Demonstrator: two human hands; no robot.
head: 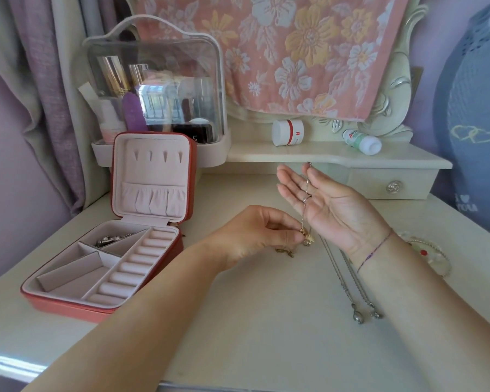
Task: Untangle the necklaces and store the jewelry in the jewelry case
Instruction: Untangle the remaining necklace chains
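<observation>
Cream table, with a raised shelf along the back. On the shelf, a white jar on its side and a small bottle lying down. Floral towel hung above; curtain at far left, blue cushion at far right. At the table's left, red case, open, lid upright, a silver piece in the back compartment. Behind it, a clear box of cosmetics. Silver chains stretched flat on the table below the right wrist.

Right hand raised over the table's middle, palm up, fingers straight, gripping nothing; thin chain draped over them and hanging down. Left hand just beside and lower, knuckles up, thumb and forefinger pinching the gold pendant at the thin chain's lower end, close above the table
</observation>
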